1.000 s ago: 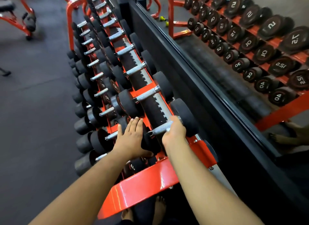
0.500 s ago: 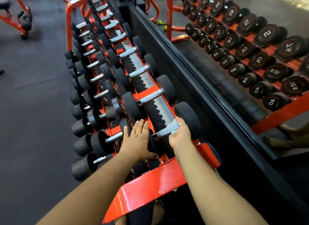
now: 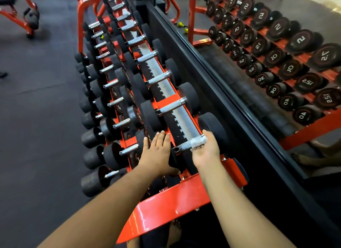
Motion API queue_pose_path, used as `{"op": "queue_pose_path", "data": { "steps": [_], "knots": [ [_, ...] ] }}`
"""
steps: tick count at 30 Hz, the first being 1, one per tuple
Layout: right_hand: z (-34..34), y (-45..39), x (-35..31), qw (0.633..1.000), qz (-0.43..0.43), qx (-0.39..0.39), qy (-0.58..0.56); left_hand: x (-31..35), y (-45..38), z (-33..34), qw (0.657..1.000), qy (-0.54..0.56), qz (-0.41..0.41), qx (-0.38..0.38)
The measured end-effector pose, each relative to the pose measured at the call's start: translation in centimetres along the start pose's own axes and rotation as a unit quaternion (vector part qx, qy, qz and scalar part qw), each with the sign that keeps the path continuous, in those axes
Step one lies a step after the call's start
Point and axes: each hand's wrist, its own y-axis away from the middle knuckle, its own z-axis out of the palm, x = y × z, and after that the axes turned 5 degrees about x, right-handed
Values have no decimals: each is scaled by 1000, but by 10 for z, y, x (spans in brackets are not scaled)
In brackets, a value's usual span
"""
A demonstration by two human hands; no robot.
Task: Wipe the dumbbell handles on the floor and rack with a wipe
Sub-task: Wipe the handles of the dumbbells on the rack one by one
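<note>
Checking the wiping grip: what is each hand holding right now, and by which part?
The right hand holds the wipe wrapped round the nearest top-row dumbbell's handle, near its far end. The left hand holds nothing; it rests flat on that dumbbell's near head.

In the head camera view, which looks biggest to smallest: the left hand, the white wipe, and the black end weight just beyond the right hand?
1. Black end weight and left hand: about alike, and the hand is nearer the camera, so no firm order.
2. White wipe, wrapped on the handle under the right hand: clearly smallest.

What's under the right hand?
The right hand wraps a white wipe round the nearest top-row dumbbell handle. Its fingertips, curled beneath, are hidden.
</note>
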Motion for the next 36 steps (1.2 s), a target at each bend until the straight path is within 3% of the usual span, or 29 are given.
{"op": "queue_pose_path", "data": {
  "steps": [3, 6, 12, 19, 25, 29, 34, 36],
  "knots": [
    [4, -23, 4, 998, -17, -54, 7, -1, 0, -1, 1000, -1, 2, -2],
    [2, -17, 2, 1000, -11, -22, 19, 0, 0, -1, 1000, 0, 1, 0],
    [0, -30, 2, 999, 1, -45, 7, -2, -1, 1, 1000, -2, 7, 1],
    [-4, -11, 9, 1000, -6, -19, 8, -3, -3, 3, 1000, -3, 5, 4],
    [6, -11, 21, 996, 6, -48, 77, -1, -2, 2, 1000, -2, 4, 5],
    [-15, -8, 34, 987, 58, -108, 103, -2, -2, 3, 1000, -3, 7, 6],
    [0, -18, 24, 994, 0, -64, 84, -2, -2, 4, 1000, -2, 9, 10],
    [-6, -2, 39, 986, 30, -118, 118, -2, -3, 4, 1000, -2, 13, 14]
  ]
}}
